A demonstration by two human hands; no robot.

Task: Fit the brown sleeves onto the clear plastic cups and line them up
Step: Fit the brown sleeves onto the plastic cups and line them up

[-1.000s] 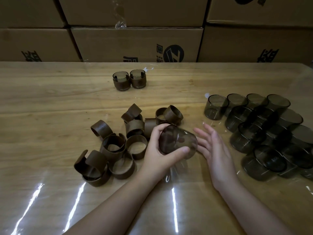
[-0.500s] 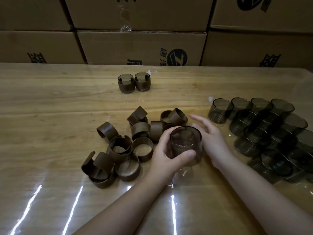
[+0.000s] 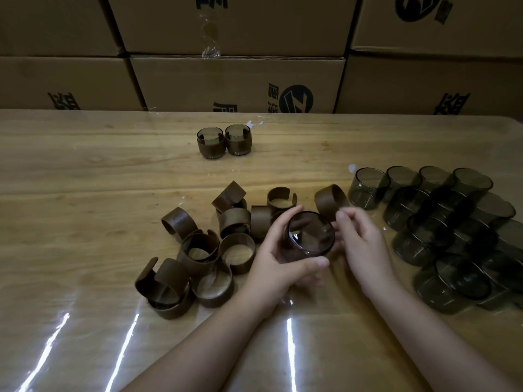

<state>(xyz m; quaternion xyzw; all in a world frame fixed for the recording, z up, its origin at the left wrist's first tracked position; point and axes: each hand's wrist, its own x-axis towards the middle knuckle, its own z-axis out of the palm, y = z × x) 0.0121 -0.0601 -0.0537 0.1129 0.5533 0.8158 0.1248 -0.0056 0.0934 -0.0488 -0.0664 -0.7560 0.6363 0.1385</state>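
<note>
Left hand (image 3: 278,263) had the clear cup (image 3: 310,236) wrapped up, thumb curled along its near side and fingers round the far side, the cup tipped so its round end faced the camera, held just above the table (image 3: 85,179). Right hand (image 3: 360,239) was in close on the cup's right, fingers bent, fingertips pinching the lower edge of one brown sleeve (image 3: 330,201) that stood up just behind the cup, between it and the bare cups. That sleeve was not on the cup; it sat beside the rim, touching or nearly touching, hard to tell which. Over on the left lay the pile of loose sleeves (image 3: 203,250), open C-shaped bands tumbled against and over one another, some upright, some on their sides, the nearest ones right against the left hand's knuckles. Off to the right stood the cluster of bare cups (image 3: 441,230), smoky and see-through, packed together in rough rows, a few leaning on their neighbours. Far across the table, well apart from everything, two finished cups (image 3: 223,141) stood upright side by side and touching, each banded in brown. A clear plastic sheet covered the tabletop and threw bright streaks of glare near the forearms. Stacked cardboard boxes (image 3: 237,80) with dark printed marks formed the wall behind.
</note>
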